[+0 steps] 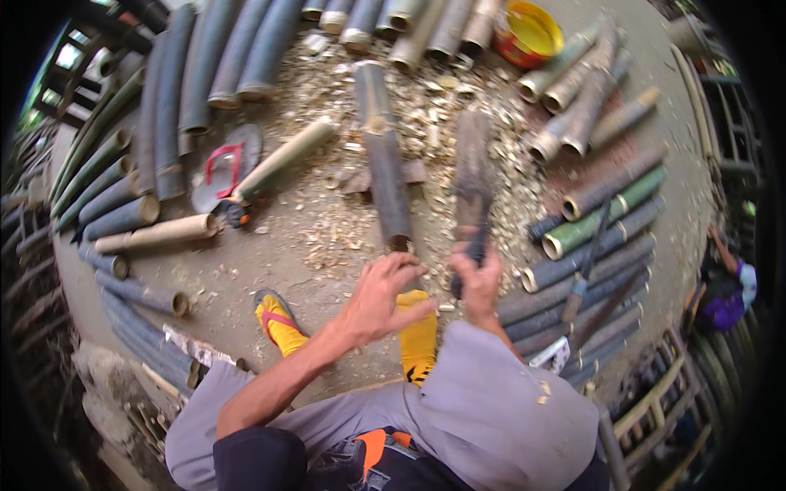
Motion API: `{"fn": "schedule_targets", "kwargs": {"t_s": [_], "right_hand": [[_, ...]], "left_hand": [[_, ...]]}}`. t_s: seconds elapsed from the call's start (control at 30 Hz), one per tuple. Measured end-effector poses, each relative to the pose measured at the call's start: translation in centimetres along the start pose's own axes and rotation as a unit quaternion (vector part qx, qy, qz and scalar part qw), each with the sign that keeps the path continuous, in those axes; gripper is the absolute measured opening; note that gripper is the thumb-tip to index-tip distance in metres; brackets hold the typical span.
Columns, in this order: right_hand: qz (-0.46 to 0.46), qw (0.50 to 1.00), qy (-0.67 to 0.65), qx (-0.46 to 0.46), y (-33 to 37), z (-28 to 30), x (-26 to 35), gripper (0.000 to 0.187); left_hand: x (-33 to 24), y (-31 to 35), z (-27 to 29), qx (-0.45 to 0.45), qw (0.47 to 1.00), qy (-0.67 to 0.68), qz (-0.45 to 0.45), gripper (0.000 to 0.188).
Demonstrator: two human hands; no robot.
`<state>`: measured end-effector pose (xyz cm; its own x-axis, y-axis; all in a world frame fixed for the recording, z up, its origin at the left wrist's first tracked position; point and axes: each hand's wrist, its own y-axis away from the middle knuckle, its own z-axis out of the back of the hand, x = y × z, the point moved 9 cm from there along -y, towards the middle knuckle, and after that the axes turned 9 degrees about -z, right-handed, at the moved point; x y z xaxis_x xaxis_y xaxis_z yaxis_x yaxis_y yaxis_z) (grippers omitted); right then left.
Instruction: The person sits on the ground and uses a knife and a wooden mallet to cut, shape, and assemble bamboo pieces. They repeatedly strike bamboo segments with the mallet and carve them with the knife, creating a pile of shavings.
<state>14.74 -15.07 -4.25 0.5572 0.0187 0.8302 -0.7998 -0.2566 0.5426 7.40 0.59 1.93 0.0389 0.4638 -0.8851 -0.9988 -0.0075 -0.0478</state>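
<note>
A dark bamboo tube (pixel 386 184) lies in front of me, pointing away, its far part shaved to a pale strip. It rests across a small brown block (pixel 354 180). My left hand (pixel 377 299) is just at the tube's near end, fingers and thumb apart, with nothing visible in it; whether a fingertip touches the rim I cannot tell. To the right, my right hand (pixel 481 282) is closed round the black handle of a machete (pixel 472 155). Its broad, dull brown blade points away from me beside the tube, slightly blurred.
Pale wood chips (pixel 327 90) cover the ground ahead. Cut bamboo tubes (pixel 262 53) lie in rows left, ahead and right (pixel 606 254). A yellow-lined red tub (pixel 528 34) stands far right. A grey flip-flop (pixel 246 151) and an orange-black tool (pixel 236 215) lie left. Another person (pixel 729 295) is far right.
</note>
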Motion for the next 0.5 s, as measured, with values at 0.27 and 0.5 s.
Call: {"fn": "schedule_targets", "kwargs": {"t_s": [0.27, 0.5], "right_hand": [[0.044, 0.86, 0.384, -0.333, -10.0, 15.9, 1.3, 0.072], [0.072, 0.847, 0.399, -0.343, -14.1, 17.6, 0.8, 0.075]], "left_hand": [[18.4, 2.6, 16.4, -0.18, 0.855, -0.448, 0.191, 0.058], [24.0, 3.7, 17.5, -0.055, 0.889, -0.351, 0.289, 0.065]]}}
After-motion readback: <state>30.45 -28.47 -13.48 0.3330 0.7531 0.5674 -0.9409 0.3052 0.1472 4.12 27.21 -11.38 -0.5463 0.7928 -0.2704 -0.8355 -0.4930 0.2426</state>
